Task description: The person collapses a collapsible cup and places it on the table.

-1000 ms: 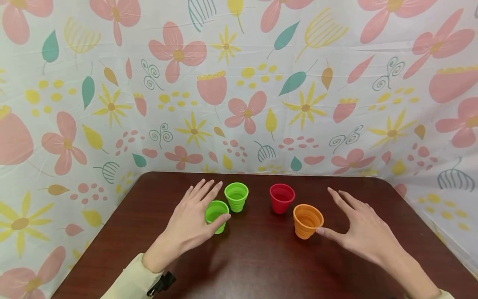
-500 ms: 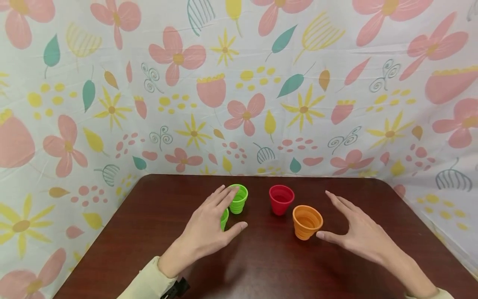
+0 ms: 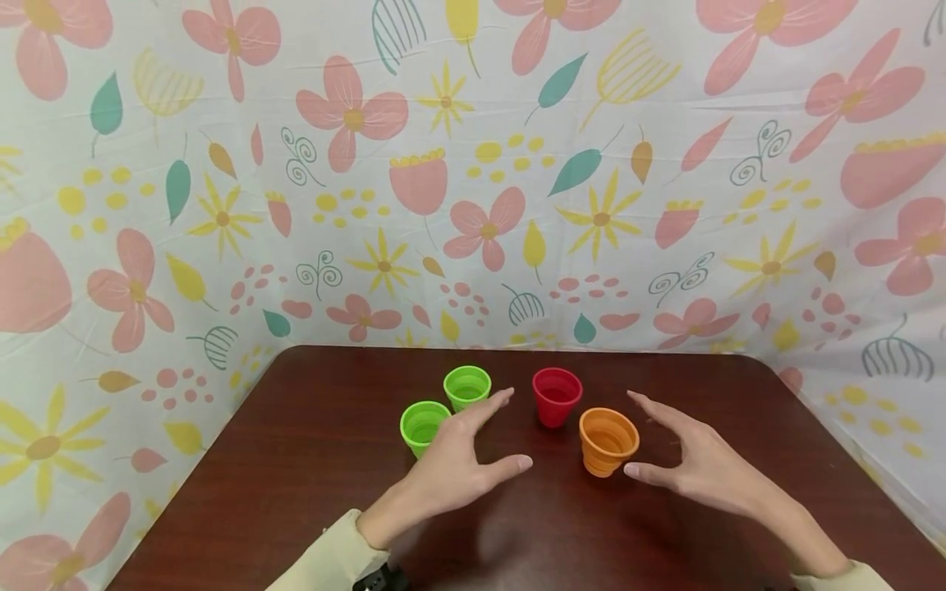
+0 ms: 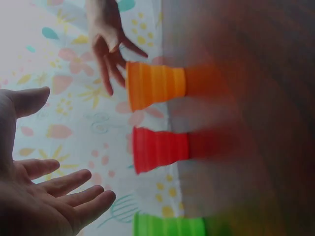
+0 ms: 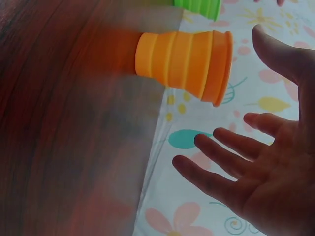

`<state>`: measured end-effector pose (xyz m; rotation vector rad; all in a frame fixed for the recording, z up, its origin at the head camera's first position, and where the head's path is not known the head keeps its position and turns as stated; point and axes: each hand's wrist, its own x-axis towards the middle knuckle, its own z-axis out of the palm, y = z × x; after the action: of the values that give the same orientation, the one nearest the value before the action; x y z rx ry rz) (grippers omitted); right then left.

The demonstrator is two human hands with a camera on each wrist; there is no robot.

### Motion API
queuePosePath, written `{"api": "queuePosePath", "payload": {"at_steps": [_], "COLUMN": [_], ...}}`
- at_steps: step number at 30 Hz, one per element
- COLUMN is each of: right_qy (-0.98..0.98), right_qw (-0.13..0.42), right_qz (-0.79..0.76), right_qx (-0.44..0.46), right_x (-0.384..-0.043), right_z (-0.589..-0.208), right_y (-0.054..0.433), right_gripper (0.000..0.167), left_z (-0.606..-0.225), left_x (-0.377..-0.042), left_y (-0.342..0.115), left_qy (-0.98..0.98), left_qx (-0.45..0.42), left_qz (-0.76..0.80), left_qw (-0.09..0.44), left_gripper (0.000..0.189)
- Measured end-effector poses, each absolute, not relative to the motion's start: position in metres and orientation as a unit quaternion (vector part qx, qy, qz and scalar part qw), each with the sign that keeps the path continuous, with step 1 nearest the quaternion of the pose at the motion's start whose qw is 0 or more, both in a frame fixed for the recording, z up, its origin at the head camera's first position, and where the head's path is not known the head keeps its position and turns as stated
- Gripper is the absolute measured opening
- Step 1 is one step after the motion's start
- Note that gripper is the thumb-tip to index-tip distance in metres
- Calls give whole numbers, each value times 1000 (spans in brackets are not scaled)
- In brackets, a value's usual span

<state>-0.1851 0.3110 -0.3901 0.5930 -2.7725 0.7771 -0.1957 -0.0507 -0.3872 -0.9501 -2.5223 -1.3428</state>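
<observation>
Since the earlier frame, the left hand (image 3: 452,476) has shifted rightward over the table (image 3: 259,468), baring more of the nearer green cup (image 3: 420,425); its thumb and fingers spread apart. Thumb and fingers likewise apart, the right hand (image 3: 705,464) hangs beside the orange cup (image 3: 606,445). Toward the far edge stand the red cup (image 3: 555,400) and other green cup (image 3: 466,387).

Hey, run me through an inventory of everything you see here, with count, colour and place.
Table: one, dark reddish brown, lower part of head view
Floral cloth: one, white with pink, yellow, teal, behind table
Green ribbed cups: two, bright green, left of centre, one farther back
Red ribbed cup: one, red, right of centre
Orange ribbed cup: one, orange, nearer than red
Sleeves: two, cream, lower edge
Left hand: one, bare, before green cups
Right hand: one, bare, beside orange cup
</observation>
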Motion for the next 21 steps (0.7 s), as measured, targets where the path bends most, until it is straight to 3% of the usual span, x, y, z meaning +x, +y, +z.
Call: {"api": "queuePosePath", "payload": {"at_steps": [13,21], "right_qy": [-916,-913], "right_qw": [56,35], "right_qz": [331,346], "right_qx": [221,214], "right_x": [-199,-208], "right_z": [-397,-402], "right_y": [311,314], "right_gripper": [89,88], "left_z": [-418,-424], "left_x": [-199,-207], "left_y": [-21,-4], "left_qy": [-832,-813], "left_qx": [-347,-337], "left_qz": [-429,-475], "left_qw": [53,16], "left_gripper": [82,79]}}
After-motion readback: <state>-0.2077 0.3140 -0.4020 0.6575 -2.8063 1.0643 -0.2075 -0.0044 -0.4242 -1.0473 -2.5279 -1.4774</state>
